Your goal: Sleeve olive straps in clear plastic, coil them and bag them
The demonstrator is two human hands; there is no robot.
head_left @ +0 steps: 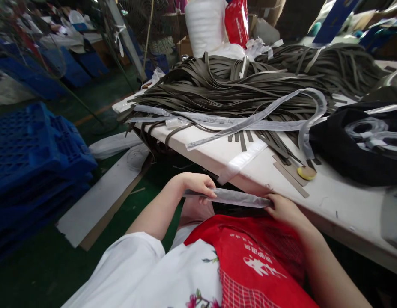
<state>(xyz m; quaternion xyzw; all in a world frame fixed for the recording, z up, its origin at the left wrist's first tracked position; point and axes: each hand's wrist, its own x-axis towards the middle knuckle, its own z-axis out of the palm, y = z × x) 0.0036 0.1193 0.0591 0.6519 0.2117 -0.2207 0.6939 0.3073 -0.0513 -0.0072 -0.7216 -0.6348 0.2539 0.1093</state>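
Note:
My left hand (200,186) pinches one end of a long, flat grey strip in a translucent plastic sleeve (240,198). Around its other end the fingers of my right hand (283,209) are closed. Held level above my lap, just off the near table edge, the sleeved strip is stretched between both hands. Beyond it, an empty-looking clear plastic sleeve (241,162) hangs over the table's edge. Another sleeved strip (265,113) curls in a loop across the tabletop.
A big heap of dark grey straps (224,87) covers the far side of the white table (204,152). Short strap pieces, a yellow-rimmed roll (306,173) and a black bag (355,149) lie on the right. Blue pallets (31,149) and a white board (102,192) are on the left.

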